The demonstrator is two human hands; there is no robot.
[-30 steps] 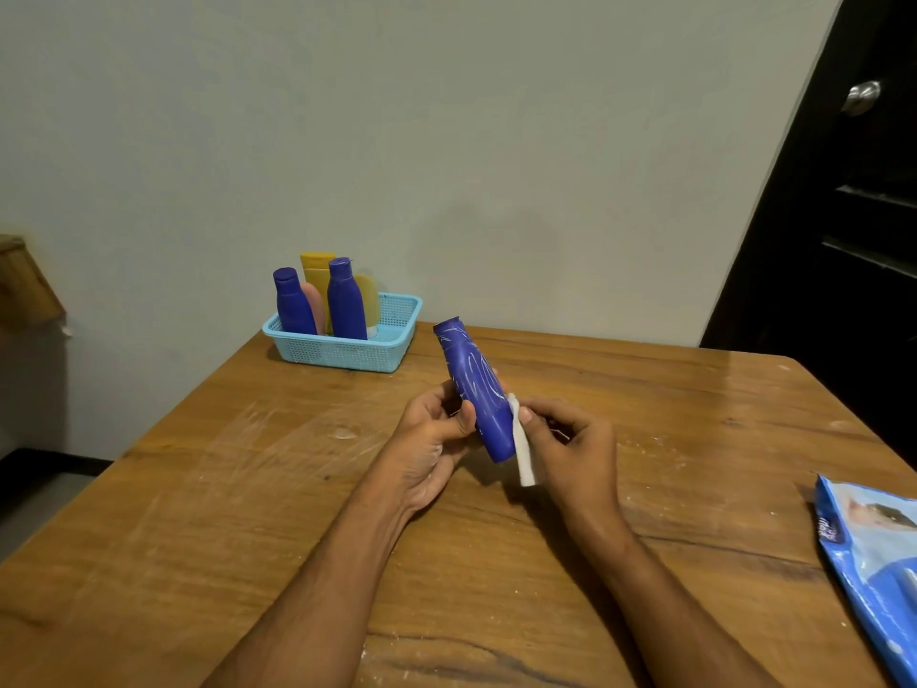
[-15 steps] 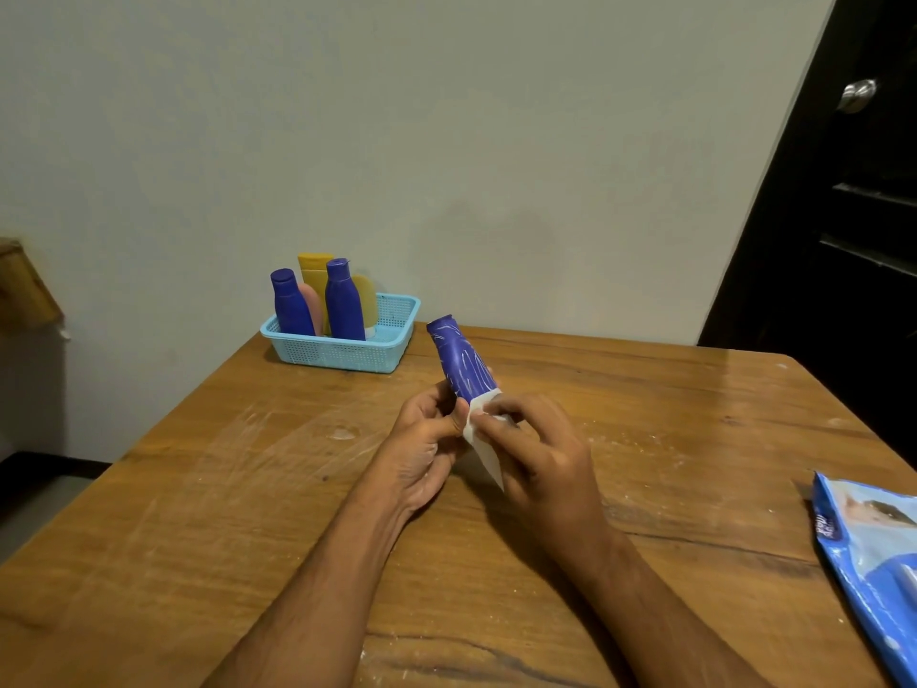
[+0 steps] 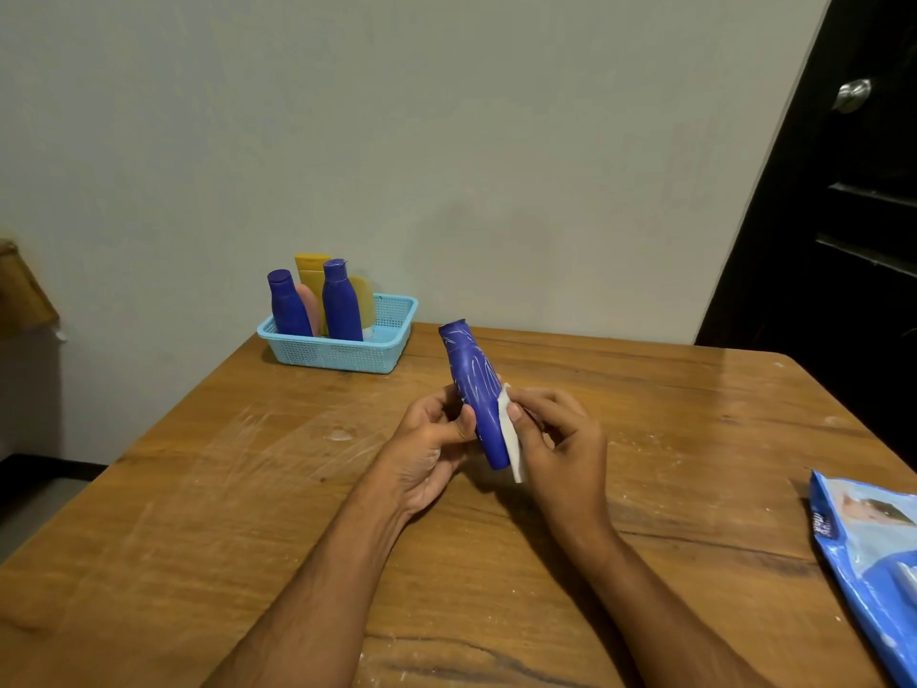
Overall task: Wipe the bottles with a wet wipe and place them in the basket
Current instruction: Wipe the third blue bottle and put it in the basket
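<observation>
Above the middle of the wooden counter [image 3: 645, 439], the left hand [image 3: 426, 454] is gripping a blue bottle [image 3: 479, 394] with thumb and curled fingers [image 3: 464, 427] around its lower body, cap end tilted up and away toward the wall. The right hand [image 3: 560, 439] is pinching a folded white wet wipe [image 3: 511, 434] and pressing it against the bottle's right flank, near the base. White streaks are showing on the upper body of the bottle (residue or moisture; it cannot be told which), so the step in hand is judged to be the wiping itself, not yet complete.

To do it well: the left hand should be turning the bottle while the wipe is travelling base to cap, so that the streaked upper body and the cap are reached.

At the far left of the counter, a light-blue mesh basket [image 3: 392, 340] is already holding two upright blue bottles [image 3: 341, 305], a yellow bottle [image 3: 311, 270] and a pink one [image 3: 308, 305]; open space is remaining at its right end. A blue wipes packet [image 3: 873, 563] is lying at the right edge.
</observation>
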